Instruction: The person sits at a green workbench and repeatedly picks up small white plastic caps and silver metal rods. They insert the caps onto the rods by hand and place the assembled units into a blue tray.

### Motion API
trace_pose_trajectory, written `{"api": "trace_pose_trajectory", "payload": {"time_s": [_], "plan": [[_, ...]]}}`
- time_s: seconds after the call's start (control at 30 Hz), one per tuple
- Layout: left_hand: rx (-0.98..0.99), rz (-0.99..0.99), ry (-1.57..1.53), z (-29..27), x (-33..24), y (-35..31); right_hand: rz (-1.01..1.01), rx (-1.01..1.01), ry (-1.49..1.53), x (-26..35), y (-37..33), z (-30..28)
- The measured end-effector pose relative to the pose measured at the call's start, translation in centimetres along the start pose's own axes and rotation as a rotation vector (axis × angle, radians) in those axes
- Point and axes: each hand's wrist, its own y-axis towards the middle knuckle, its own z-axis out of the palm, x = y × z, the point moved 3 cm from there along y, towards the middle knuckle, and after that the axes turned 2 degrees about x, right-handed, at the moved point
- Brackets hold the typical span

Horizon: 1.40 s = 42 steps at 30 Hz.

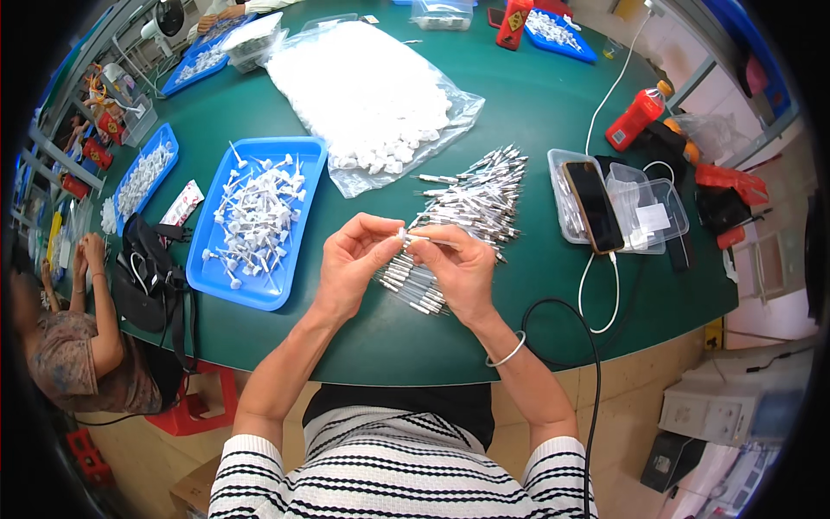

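White cap point(402, 232), near mid-view, is clamped between the left hand's point(347, 264) thumb and curled forefinger. The right hand point(462, 270) pinches a thin white rod point(439, 241) end-on to it; whether it is inserted, I cannot tell. From the cap: rod pile point(477, 201) around two o'clock, blue tray point(233, 295) of capped rods at nine, clear bag point(467, 111) of white pieces at twelve.

over on the right, a phone point(593, 206) lies on a clear plastic box point(564, 212), white cable point(617, 294) plugged in; beyond it, a red bottle point(636, 119) with an orange cap! and left, a black bag point(143, 290) by the tabletop point(536, 277) edge, near a red stool point(226, 394).
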Motion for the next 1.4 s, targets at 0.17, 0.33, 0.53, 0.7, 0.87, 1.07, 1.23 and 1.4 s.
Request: {"api": "trace_pose_trajectory", "payload": {"time_s": [0.17,0.33,0.53,0.7,0.87,1.07,1.23,1.4], "plan": [[0.065,0.247,0.296,0.7,-1.9,-0.1,0.163,0.222,0.076,1.5,1.2,-1.8],[0.061,0.249,0.279,0.8,-2.1,-0.5,0.217,0.257,-0.092,1.7,0.8,-1.5],[0.103,0.144,0.094,0.5,-1.8,-0.4,0.247,0.326,-0.051,0.5,0.4,-1.0],[0.170,0.159,0.038,0.7,-1.9,-0.6,0.244,0.368,0.194,0.2,0.1,-0.1],[0.214,0.211,0.024,0.8,-1.6,-0.6,0.248,0.392,0.281,0.0,-0.2,-0.1],[0.221,0.107,-0.077,0.5,-1.8,-0.7,0.271,0.400,0.371,-0.1,-0.1,0.3],[0.228,-0.032,-0.137,0.4,-2.2,-0.2,0.228,0.382,0.236,-0.5,0.1,0.1],[0.257,-0.112,-0.045,-0.1,-2.7,-0.2,0.191,0.407,0.138,0.0,0.0,0.3]]}}
